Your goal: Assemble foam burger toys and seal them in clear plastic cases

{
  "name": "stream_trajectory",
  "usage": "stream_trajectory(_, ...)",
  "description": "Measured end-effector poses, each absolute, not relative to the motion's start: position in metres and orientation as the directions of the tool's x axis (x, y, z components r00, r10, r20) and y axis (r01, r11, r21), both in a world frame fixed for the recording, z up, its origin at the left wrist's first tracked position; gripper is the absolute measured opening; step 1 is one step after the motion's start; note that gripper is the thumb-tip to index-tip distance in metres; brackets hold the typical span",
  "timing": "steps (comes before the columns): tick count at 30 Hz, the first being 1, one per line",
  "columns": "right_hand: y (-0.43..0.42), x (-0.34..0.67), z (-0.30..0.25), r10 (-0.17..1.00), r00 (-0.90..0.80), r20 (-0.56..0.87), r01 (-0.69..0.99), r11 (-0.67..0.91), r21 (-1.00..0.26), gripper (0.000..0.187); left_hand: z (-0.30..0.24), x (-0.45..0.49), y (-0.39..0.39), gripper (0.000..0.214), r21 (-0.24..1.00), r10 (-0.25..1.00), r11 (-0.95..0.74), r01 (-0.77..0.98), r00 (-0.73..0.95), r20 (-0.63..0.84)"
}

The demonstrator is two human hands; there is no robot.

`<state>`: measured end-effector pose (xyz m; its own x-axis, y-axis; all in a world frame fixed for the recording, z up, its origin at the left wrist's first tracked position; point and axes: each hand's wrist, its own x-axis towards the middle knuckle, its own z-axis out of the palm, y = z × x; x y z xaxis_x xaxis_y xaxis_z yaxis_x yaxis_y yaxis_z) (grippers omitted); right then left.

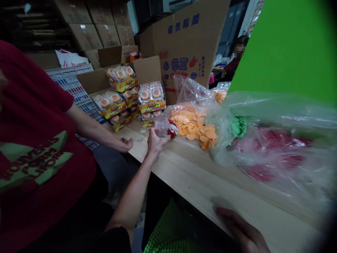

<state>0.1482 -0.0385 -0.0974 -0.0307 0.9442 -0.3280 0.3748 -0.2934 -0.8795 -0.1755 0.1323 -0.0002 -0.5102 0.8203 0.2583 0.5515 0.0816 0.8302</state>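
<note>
Fingers of left hand (155, 140) pinch small clear tray (161, 125) near table (200, 175) edge — co-worker's hand (126, 144) close, could jostle it off; right hand (237, 225) rests flat, fingers spread.

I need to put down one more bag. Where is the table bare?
Bare wood runs along the near edge of the table, between the left hand, which holds a clear cup, and the right hand, in front of the plastic bags. Behind, the bags and stacked candy boxes crowd it.
</note>
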Motion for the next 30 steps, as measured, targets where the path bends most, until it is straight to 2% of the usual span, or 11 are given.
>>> stream_trajectory(2,-0.033,0.143,-0.083,0.959,0.02,-0.282,0.307,-0.274,-0.911,0.049,-0.008,-0.149,0.118,0.061,0.939,0.929,0.021,0.343,-0.353,0.108)
stream_trajectory(4,-0.026,0.138,-0.07,0.972,0.086,-0.217,0.197,-0.23,-0.953,0.059,-0.02,-0.115,0.1,0.064,0.977,0.989,0.092,0.193,-0.135,-0.067)
stream_trajectory(7,-0.015,0.139,-0.06,0.948,0.243,-0.206,0.017,-0.217,-0.976,0.071,-0.04,-0.064,0.071,0.072,0.96,0.969,0.219,0.174,0.075,-0.234)
stream_trajectory(12,-0.013,0.155,-0.071,0.842,0.369,-0.393,-0.235,-0.325,-0.916,0.078,-0.05,-0.016,0.048,0.073,0.947,0.942,0.28,0.155,0.146,-0.302)
stream_trajectory(15,-0.018,0.16,-0.081,0.814,0.393,-0.428,-0.242,-0.358,-0.902,0.078,-0.046,-0.012,0.048,0.073,0.95,0.945,0.273,0.153,0.144,-0.295)
stream_trajectory(18,-0.021,0.162,-0.086,0.827,0.416,-0.379,-0.111,-0.368,-0.923,0.077,-0.042,-0.015,0.05,0.068,0.953,0.949,0.271,0.136,0.126,-0.288)
stream_trajectory(21,-0.025,0.167,-0.087,0.876,0.418,-0.24,0.21,-0.351,-0.913,0.074,-0.041,-0.022,0.054,0.061,0.948,0.954,0.265,0.175,0.096,-0.284)
stream_trajectory(24,-0.025,0.173,-0.088,0.933,0.34,-0.122,0.509,-0.291,-0.81,0.065,-0.04,-0.031,0.059,0.061,0.932,0.963,0.252,0.261,0.029,-0.269)
stream_trajectory(28,-0.016,0.168,-0.092,0.974,0.201,-0.107,0.713,-0.22,-0.665,0.062,-0.04,-0.05,0.069,0.056,0.93,0.964,0.254,0.267,0.002,-0.264)
stream_trajectory(30,-0.011,0.161,-0.092,0.977,0.178,-0.118,0.785,-0.213,-0.581,0.064,-0.042,-0.062,0.078,0.056,0.891,0.977,0.214,0.401,-0.065,-0.205)
